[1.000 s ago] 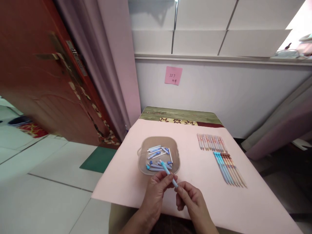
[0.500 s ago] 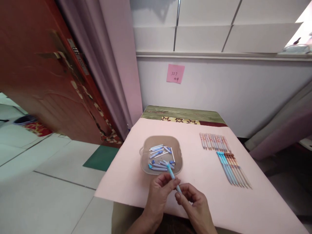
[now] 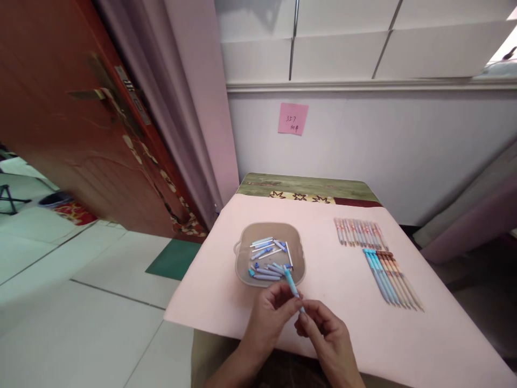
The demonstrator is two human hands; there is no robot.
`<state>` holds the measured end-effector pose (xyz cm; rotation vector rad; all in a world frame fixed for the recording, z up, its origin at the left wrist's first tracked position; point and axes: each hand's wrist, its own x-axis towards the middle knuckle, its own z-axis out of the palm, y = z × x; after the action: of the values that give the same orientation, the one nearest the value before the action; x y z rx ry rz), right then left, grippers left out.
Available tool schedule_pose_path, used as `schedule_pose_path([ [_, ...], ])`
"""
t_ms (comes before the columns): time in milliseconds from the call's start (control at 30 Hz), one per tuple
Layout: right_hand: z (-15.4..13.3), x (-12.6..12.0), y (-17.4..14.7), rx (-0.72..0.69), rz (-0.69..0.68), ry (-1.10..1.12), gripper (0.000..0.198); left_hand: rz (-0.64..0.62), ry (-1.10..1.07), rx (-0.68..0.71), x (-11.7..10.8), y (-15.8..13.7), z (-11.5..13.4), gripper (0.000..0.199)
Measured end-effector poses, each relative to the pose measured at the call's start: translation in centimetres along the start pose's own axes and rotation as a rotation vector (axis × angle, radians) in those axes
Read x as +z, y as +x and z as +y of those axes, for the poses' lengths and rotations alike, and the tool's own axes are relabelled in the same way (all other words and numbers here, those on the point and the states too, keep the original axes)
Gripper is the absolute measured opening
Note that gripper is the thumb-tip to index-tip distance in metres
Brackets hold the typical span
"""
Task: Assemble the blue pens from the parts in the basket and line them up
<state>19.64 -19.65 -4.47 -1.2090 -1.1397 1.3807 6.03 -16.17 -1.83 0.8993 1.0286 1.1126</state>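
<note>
Between my two hands is a light blue pen [image 3: 291,283], its bright blue end pointing up and away toward the bin. My left hand [image 3: 271,315] pinches the barrel around its middle. At the lower end, the fingertips of my right hand [image 3: 326,331] are closed on the pen, and they cover its tip. Just beyond my hands stands a translucent grey plastic bin [image 3: 242,253]. Inside lie loose pen parts: white refills [image 3: 289,255], blue-purple barrels [image 3: 266,272] and small blue pieces.
On the right of the pink-covered table [image 3: 323,253] lies a row of pens with blue and brown tops [image 3: 393,280]. Behind it is a row of pale patterned pens [image 3: 361,233]. A pink note [image 3: 293,119] is on the wall; a red door [image 3: 100,134] stands left.
My right fingers have moved up closer to my left hand along the pen. The whole view has shifted slightly; the bin and rows of pens stay in place on the table.
</note>
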Motion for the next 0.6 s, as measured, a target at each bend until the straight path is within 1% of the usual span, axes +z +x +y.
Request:
schedule_pose_path([
  [33, 0.1, 0.0, 0.0, -0.002, 0.014, 0.005, 0.037, -0.010, 0.039, 0.031, -0.4, 0.2, 0.5, 0.020],
  [67, 0.2, -0.1, 0.1, -0.003, 0.031, 0.009, 0.037, 0.016, 0.099, 0.073, -1.0, 0.5, 1.1, 0.021],
  [133, 0.4, -0.2, 0.3, 0.000, 0.059, 0.024, 0.036, 0.126, 0.308, 0.220, -2.7, 1.2, 2.9, 0.018],
  [200, 0.5, -0.3, 0.5, 0.013, 0.072, 0.056, 0.037, 0.205, 0.648, 0.384, -4.7, 2.3, 5.0, 0.010],
  [233, 0.6, -0.3, 0.5, 0.023, 0.076, 0.072, 0.038, 0.180, 0.826, 0.439, -5.7, 3.0, 5.9, 0.008],
  [267, 0.7, -0.4, 0.6, 0.034, 0.081, 0.084, 0.039, 0.128, 1.001, 0.468, -6.7, 3.8, 6.6, 0.009],
  [333, 0.7, -0.4, 0.7, 0.047, 0.103, 0.095, 0.041, -0.028, 1.334, 0.424, -8.1, 5.4, 7.4, 0.014],
  [400, 0.6, -0.5, 0.7, 0.047, 0.130, 0.094, 0.042, -0.208, 1.574, 0.320, -8.8, 6.9, 7.4, 0.017],
  [467, 0.5, -0.5, 0.7, 0.047, 0.146, 0.100, 0.042, -0.294, 1.643, 0.267, -8.9, 8.3, 6.8, 0.017],
  [600, 0.2, -0.5, 0.6, 0.042, 0.149, 0.111, 0.042, -0.371, 1.683, 0.220, -8.4, 10.1, 5.0, 0.014],
])
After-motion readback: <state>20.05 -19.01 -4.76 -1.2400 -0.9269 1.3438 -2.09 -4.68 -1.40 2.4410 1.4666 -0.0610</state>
